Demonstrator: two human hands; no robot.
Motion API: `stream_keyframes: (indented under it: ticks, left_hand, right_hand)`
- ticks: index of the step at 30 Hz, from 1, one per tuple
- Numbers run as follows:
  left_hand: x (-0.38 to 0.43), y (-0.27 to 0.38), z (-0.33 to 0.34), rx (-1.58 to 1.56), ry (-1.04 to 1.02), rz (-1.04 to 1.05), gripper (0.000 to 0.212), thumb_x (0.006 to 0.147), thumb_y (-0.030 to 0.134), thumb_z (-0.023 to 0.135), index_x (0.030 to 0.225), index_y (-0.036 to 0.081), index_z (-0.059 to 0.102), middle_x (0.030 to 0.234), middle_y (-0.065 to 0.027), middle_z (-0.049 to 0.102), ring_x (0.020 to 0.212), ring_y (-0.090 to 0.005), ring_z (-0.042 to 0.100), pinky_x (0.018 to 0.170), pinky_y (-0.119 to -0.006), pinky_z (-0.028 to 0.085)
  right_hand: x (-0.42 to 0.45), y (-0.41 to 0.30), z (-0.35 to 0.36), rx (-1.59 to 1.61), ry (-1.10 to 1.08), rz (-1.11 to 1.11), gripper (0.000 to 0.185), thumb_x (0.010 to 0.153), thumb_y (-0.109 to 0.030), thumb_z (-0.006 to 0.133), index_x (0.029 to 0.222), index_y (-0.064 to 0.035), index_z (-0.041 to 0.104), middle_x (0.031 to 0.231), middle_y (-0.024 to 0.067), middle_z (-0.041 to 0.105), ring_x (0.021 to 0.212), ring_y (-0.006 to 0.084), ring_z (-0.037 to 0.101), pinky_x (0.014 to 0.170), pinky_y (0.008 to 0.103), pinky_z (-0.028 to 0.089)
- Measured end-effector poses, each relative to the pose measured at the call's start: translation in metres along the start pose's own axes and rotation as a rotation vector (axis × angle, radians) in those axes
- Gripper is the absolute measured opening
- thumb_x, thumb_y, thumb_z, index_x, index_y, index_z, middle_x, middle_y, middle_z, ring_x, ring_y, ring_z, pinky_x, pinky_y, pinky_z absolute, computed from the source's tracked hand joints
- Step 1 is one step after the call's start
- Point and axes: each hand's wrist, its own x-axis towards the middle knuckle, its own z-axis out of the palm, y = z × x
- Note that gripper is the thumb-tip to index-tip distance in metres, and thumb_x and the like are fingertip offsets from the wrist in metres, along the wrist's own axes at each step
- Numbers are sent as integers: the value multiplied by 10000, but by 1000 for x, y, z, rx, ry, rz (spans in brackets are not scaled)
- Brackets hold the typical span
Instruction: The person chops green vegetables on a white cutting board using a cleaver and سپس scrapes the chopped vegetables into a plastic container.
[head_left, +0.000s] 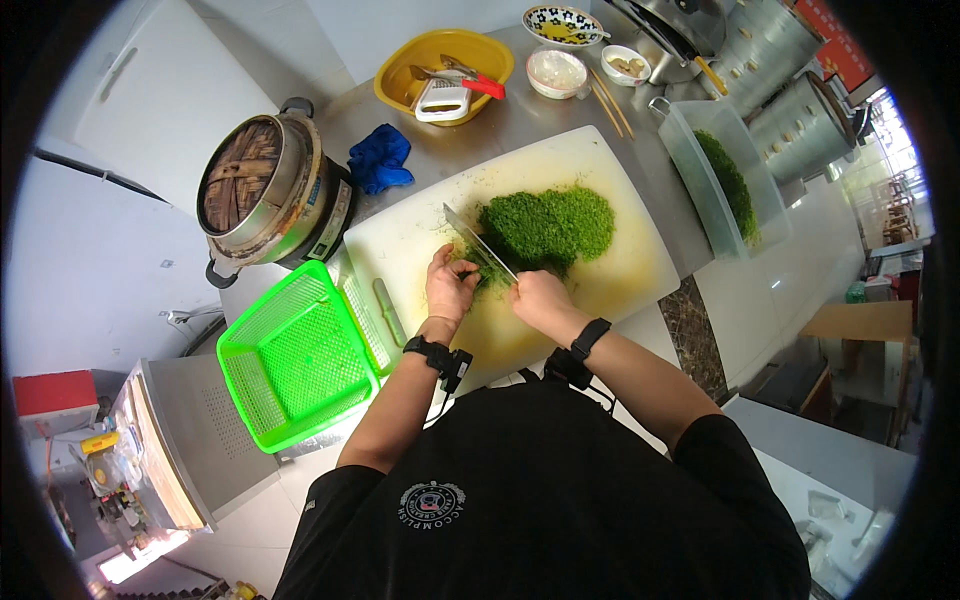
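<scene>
My right hand (541, 297) grips the handle of a kitchen knife (480, 246), its broad blade slanting up and left across the white cutting board (630, 262). Just left of the blade, my left hand (450, 285) has its fingers curled, with thin green herb stalks (486, 276) at the thumb and fingertips. To the right of the knife lies a large heap of finely chopped green herbs (551, 225), darker on its left side. Part of the stalks is hidden by my fingers and the blade. A green-handled knife (388, 311) rests on the board's left edge.
A bright green plastic basket (307, 367) stands left of the board, below a steamer pot (262, 187). Behind are a blue cloth (381, 159), a yellow basin (386, 86) with a grater, several bowls and chopsticks (612, 103). A translucent bin (694, 191) holds greens at right.
</scene>
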Motion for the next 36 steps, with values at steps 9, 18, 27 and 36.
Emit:
stream_keyframes:
  ticks: [9,18,27,36]
  left_hand:
    - [-6,16,-8,-38,-117,-12,180,858,30,802,1037,34,785,1078,-141,773,962,-325,757,884,-372,604]
    - [-10,14,-11,-14,-120,129,111,870,9,767,975,37,791,1074,-128,775,907,-339,756,848,-394,620]
    - [-16,-6,-7,52,-14,293,106,881,29,751,972,63,793,1067,-125,776,950,-346,746,853,-414,627]
    - [-13,2,-5,76,-94,253,96,890,43,731,982,52,757,1055,-113,763,897,-341,736,821,-419,621]
  right_hand:
    - [-33,-15,-38,-71,-45,6,284,928,-215,640,882,24,786,895,288,739,885,462,741,831,560,579]
    - [-30,-20,-22,-121,-78,-22,270,930,-191,635,884,36,774,889,297,737,875,473,742,816,565,584]
    - [-3,-15,-2,-25,58,-87,302,946,-197,625,814,44,751,845,300,720,821,483,720,773,566,580]
    - [-29,-35,-33,-150,-117,4,262,929,-173,626,932,24,798,929,286,754,903,454,756,817,546,596]
